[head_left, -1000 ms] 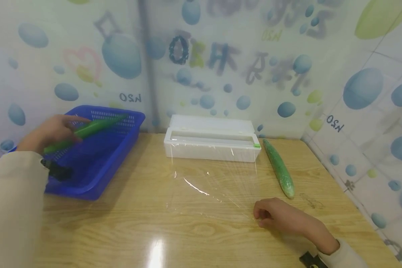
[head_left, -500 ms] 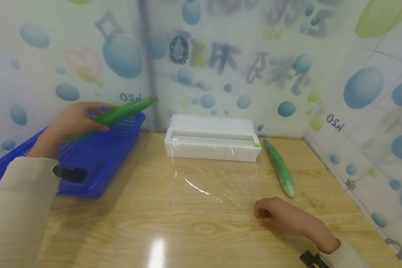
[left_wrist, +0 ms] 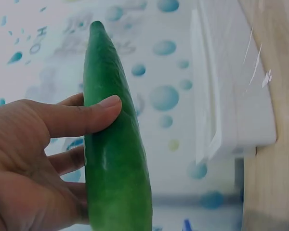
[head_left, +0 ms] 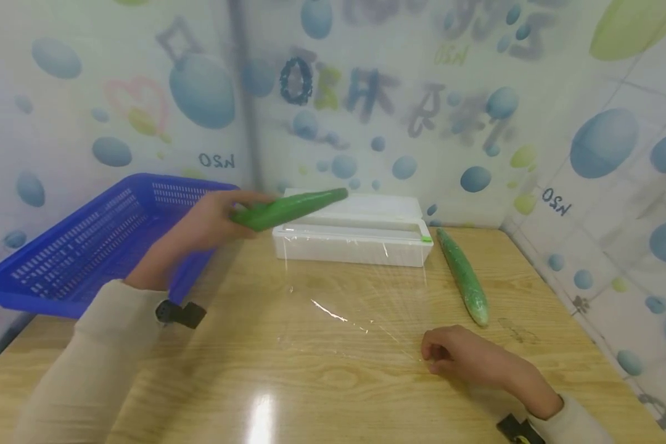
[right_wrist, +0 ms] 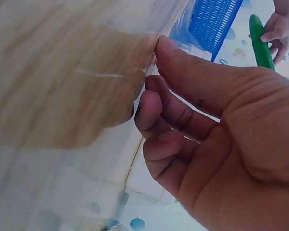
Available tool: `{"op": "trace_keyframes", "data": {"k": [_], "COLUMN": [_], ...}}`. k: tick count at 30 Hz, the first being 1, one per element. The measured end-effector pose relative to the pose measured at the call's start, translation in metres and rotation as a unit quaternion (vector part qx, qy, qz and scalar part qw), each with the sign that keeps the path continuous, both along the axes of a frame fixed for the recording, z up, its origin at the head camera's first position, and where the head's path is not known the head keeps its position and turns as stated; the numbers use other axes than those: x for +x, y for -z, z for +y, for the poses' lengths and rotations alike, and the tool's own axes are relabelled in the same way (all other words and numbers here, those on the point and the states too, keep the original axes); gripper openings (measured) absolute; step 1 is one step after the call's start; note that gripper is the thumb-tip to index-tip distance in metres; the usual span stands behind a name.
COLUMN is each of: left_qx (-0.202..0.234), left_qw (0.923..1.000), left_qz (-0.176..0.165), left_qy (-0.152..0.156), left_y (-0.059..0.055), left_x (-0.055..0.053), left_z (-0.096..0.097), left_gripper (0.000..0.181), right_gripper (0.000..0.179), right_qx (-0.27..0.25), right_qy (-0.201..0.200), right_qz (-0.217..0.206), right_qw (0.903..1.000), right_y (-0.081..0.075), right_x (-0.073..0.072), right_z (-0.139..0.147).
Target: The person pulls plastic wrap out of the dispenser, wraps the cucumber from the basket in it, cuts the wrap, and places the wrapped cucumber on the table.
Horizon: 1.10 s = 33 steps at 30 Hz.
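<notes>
My left hand [head_left: 208, 217] grips a green cucumber [head_left: 291, 208] in the air, left of the white cling film box [head_left: 349, 251]. The left wrist view shows the thumb across the front of the cucumber [left_wrist: 111, 159] and the fingers behind it. A clear sheet of cling film [head_left: 328, 310] stretches from the box towards the table's front. At its near right corner my right hand [head_left: 472, 359] pinches the film, with the other fingers curled, as the right wrist view shows. The box lid stands raised at the back.
A blue plastic basket [head_left: 89, 237] stands at the left, partly behind the left arm. Another cucumber [head_left: 463, 277], shiny as if wrapped in film, lies right of the box. Patterned walls rise behind and to the right of the wooden table [head_left: 333, 401].
My left hand has lifted the cucumber out of the blue basket and carried it right, towards the box. The basket has shifted and tilted slightly. My right hand stays in place on the film.
</notes>
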<state>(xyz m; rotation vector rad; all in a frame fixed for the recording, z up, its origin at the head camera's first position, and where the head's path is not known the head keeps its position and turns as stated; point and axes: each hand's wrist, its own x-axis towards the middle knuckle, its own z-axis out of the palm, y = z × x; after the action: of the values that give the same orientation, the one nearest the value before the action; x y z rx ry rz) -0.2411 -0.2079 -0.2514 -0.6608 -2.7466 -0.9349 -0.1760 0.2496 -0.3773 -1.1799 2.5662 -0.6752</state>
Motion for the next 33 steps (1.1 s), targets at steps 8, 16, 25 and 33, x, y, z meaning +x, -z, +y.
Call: {"op": "trace_keyframes", "data": {"k": [8, 16, 25, 33], "left_qx": [0.009, -0.048, -0.071, -0.095], "left_qw": [0.9965, 0.9871, 0.9798, 0.9721], "left_qz": [-0.039, -0.06, -0.045, -0.084], "left_qy": [0.074, 0.141, 0.182, 0.198], "left_y": [0.026, 0.055, 0.077, 0.085], "left_x": [-0.005, -0.005, -0.013, -0.016], "left_z": [0.047, 0.092, 0.124, 0.132], "left_gripper": [0.062, 0.064, 0.066, 0.065], "right_gripper": [0.019, 0.017, 0.018, 0.019], "right_qx": [0.002, 0.008, 0.009, 0.006], "right_qy": [0.006, 0.01, 0.007, 0.006], "right_qz": [-0.004, -0.008, -0.007, -0.007], "right_qw": [1.0, 0.9999, 0.9999, 0.9999], "right_y": [0.0, 0.001, 0.001, 0.001], "right_x": [0.0, -0.001, -0.001, -0.001], "right_z": [0.001, 0.001, 0.001, 0.001]}}
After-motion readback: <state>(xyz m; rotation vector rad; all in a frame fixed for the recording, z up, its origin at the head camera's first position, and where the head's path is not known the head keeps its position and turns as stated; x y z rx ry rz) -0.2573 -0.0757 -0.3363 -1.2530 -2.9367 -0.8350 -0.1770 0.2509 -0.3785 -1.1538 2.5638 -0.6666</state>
